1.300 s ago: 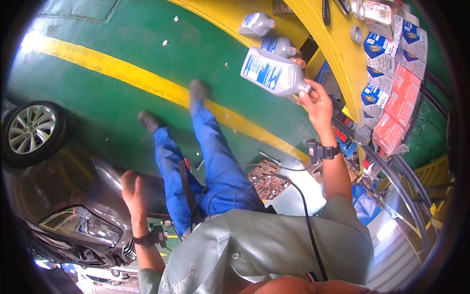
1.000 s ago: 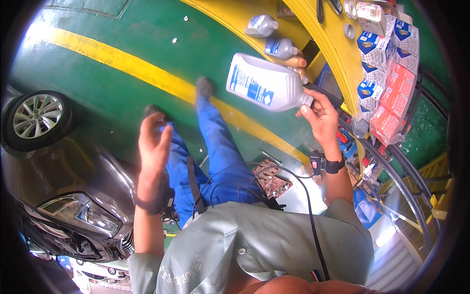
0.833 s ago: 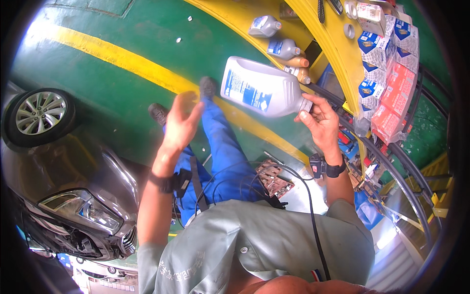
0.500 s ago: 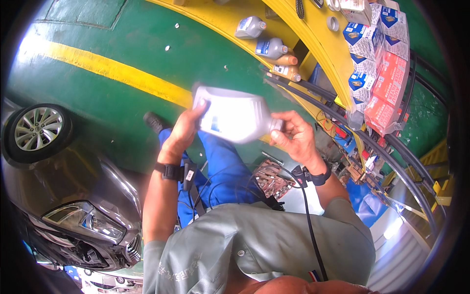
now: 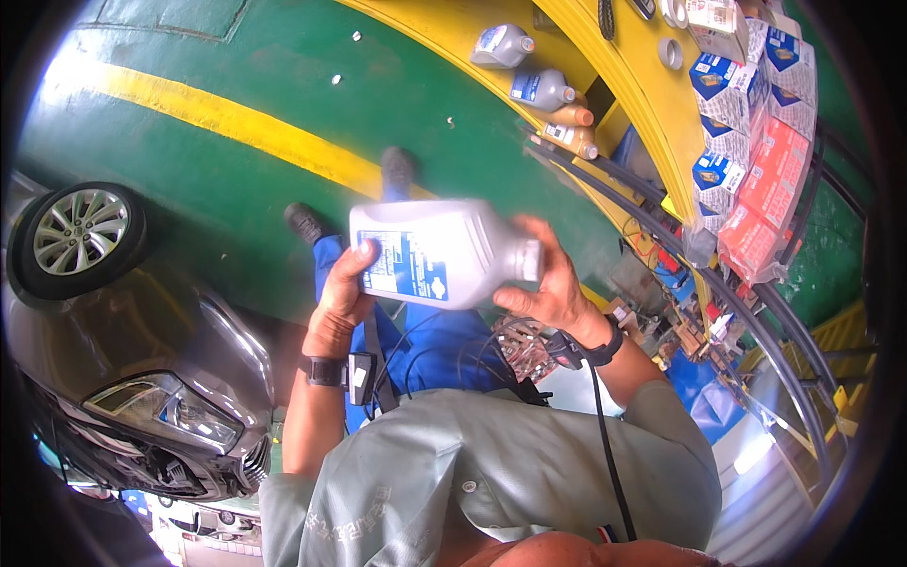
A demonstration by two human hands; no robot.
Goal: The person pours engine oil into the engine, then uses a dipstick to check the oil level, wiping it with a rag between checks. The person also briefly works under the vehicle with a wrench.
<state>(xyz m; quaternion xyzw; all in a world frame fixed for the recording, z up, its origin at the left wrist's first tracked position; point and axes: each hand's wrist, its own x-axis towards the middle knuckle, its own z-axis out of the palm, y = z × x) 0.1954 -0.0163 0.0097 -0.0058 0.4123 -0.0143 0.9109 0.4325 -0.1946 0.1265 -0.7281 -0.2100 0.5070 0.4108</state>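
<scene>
A silver-grey plastic jug (image 5: 463,231), the kind motor oil comes in, lies sideways between my hands in front of my chest. Its blue-and-white label faces up and its capped neck points right. My left hand (image 5: 345,283) is closed round the base end, thumb on the label's edge. At the neck end, my right hand (image 5: 562,293) curls round the shoulder, with fingers behind the neck and thumb below it. The silver cap (image 5: 529,259) shows between thumb and fingers. How firmly the right fingers press is hidden behind the jug.
To my left stands a dark car (image 5: 142,369) with its wheel (image 5: 80,241) turned out. On the right, a yellow shelf unit (image 5: 652,104) holds several bottles, boxes and red packs (image 5: 770,189). Black rails (image 5: 756,321) curve beside it. Tools lie in a case (image 5: 524,348) by my legs.
The jug has come lower and rolled so that its label shows. My right hand has gone from pinching the cap to curling round the neck end. A second shoe has come into view.
</scene>
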